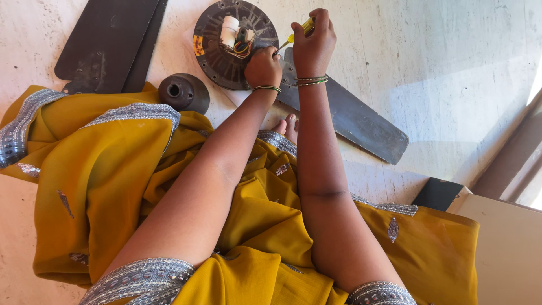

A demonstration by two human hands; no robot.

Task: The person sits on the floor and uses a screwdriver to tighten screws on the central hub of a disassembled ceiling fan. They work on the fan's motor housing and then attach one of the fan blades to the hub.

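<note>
Right hand [313,39] wraps tight round the yellow screwdriver [293,35], left hand [263,66] curls on the motor [228,48] rim, far on the floor. Heavy, rigid metal, I'd say; steady it by the rim, clear of the wires [241,51].

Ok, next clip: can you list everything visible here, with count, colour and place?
fan motor: one, dark round disc with a white part and coloured wires on it, on the floor at top centre
fan blades: two or so stacked, dark brown, top left; one more blade runs from the motor toward the right
cap: one, dark brown dome with a hole, on the floor beside the motor
screwdriver: one, yellow handle, tip at the motor
floor: pale marble
box: one, cream, with a black object beside it, lower right
garment: yellow with silver trim, across the lap
left hand: on the motor's edge, green bangles at the wrist
right hand: gripping the screwdriver
</note>
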